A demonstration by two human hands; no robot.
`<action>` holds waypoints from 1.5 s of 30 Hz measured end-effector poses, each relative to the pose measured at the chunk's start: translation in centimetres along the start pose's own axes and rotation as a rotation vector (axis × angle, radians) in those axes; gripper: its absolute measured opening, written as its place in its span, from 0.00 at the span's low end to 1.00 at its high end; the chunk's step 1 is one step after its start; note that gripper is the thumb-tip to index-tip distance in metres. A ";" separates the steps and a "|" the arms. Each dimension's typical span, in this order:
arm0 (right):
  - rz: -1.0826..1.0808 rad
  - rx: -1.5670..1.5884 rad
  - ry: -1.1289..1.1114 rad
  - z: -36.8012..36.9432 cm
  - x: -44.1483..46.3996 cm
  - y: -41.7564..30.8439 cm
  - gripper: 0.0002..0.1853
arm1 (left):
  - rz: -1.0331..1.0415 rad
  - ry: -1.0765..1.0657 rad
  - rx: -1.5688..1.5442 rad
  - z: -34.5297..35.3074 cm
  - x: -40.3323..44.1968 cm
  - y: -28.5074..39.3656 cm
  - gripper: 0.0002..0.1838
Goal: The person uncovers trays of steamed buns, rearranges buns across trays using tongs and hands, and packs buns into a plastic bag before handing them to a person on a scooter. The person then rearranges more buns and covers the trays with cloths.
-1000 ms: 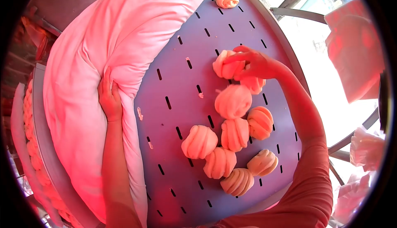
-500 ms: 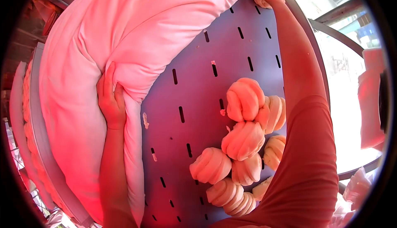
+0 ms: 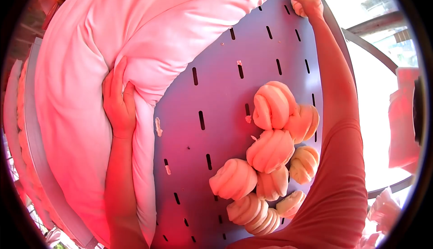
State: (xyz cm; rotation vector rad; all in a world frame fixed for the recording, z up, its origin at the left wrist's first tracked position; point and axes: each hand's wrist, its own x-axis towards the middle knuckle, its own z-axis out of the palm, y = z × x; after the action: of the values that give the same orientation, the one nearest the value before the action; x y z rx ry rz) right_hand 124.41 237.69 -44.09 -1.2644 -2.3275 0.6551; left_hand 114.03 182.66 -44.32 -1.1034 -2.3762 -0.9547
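Nearest the person, a cluster of buns (image 3: 270,151) sits on the slotted tray (image 3: 216,91). The left hand (image 3: 121,107) lies flat, thumb apart from the fingers, on the quilt (image 3: 67,122), much as before. Farther off, the right hand (image 3: 312,6), over the cluster a second ago, is now at the tray's far corner, so the work seems to have shifted there; its fingers curl narrowly on the corner bun (image 3: 296,8), how firmly I can't tell.

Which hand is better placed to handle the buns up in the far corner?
Right, most likely: the right hand is touching the nearer corner bun, while the left hand lies on the thick cloth, well away from it.
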 end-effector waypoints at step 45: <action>-0.082 0.250 -0.190 -20.0 -54.1 -10.1 0.27 | 0.328 -0.084 -0.142 -1.1 1.6 0.3 0.28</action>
State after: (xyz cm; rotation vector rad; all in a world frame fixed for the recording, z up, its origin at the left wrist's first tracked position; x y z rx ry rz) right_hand 156.11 190.78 -29.14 -1.0288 -2.3402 1.0414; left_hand 113.31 182.95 -42.52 -1.5569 -2.1217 -0.9847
